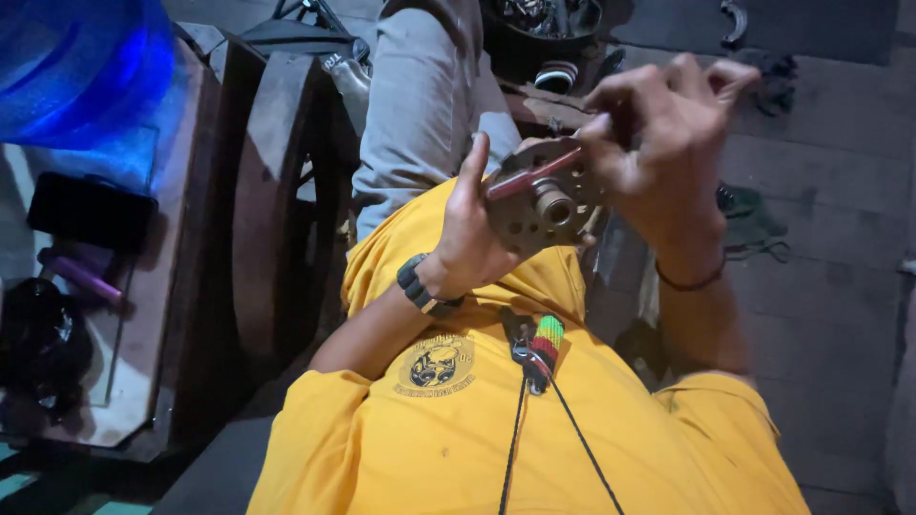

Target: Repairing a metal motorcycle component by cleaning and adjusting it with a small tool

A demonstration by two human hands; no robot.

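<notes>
A round grey metal disc with several holes and a short hub in its middle is held up in front of my chest. My left hand, with a black wristband, grips the disc by its left edge, thumb raised. My right hand, with a thin red wrist cord, is closed at the disc's upper right edge. A red bar-like tool lies across the disc's face and runs toward my right fingers. How those fingers grip it is blurred.
My yellow shirt and grey trouser leg fill the middle. A blue water jug stands at the upper left, beside a wooden bench and a black phone. A bowl of metal parts and a sandal lie on the concrete floor.
</notes>
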